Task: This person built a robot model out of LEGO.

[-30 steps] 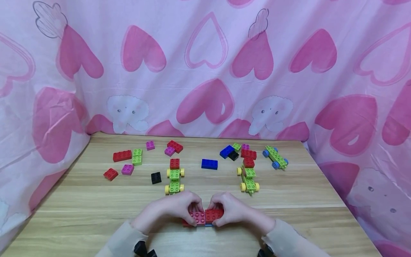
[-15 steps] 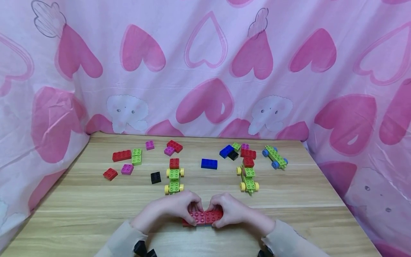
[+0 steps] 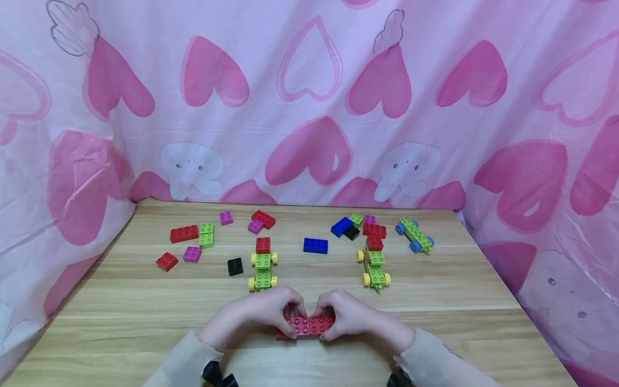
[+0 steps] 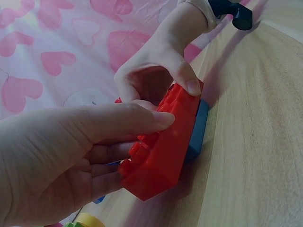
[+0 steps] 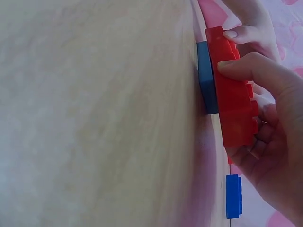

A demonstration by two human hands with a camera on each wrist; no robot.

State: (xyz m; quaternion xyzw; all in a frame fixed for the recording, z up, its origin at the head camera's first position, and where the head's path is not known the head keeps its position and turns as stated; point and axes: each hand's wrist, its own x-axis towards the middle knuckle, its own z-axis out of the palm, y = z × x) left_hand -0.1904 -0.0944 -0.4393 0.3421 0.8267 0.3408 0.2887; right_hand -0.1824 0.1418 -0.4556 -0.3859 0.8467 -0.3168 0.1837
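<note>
Two red toy bricks stand end to end on a blue brick (image 4: 201,125) near the front of the table. My left hand (image 3: 278,310) holds the left red brick (image 4: 156,165) between thumb and fingers. On the other side, my right hand (image 3: 349,317) grips the right red brick (image 5: 236,125), thumb on its near face. In the head view their studded tops look level. The red bricks reach past both ends of the blue one, which the head view mostly hides. The fingers behind the bricks are partly covered.
Beyond my hands stand two green wheeled bases with yellow wheels (image 3: 263,271) (image 3: 376,269), each with a red brick. A blue brick (image 3: 316,246) lies between them. A blue-wheeled green base (image 3: 415,236) is at the right; loose bricks, including a black brick (image 3: 235,266), lie left.
The right red brick has gone down slightly and now sits level with the left one. The blue strip under it has nearly vanished from the head view. Both hands keep their grip.
</note>
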